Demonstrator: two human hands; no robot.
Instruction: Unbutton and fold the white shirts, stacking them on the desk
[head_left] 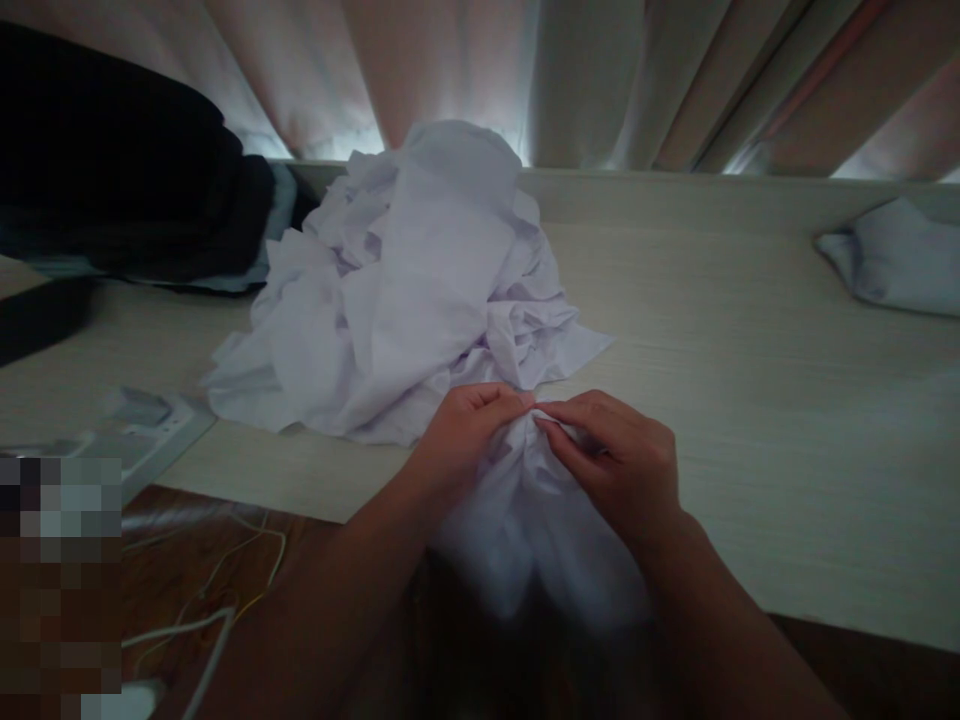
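Observation:
A piece of white cloth (517,500) hangs from my fingers over the front edge of the pale table (750,420), its lower part blurred. My left hand (480,420) pinches its gathered top edge between thumb and fingers. Close beside it, almost fingertip to fingertip, my right hand (619,445) grips the same edge with thumb and forefinger. Just beyond both hands lies a large crumpled heap of white fabric (435,270) on the table. What lies right between the fingertips is too small to make out.
Dark folded fabric (127,170) is stacked at the back left. A white power strip (165,430) sits at the left front edge, with cables (217,620) below it. A grey-white folded cloth (907,255) lies at the far right. Curtains (450,70) hang behind.

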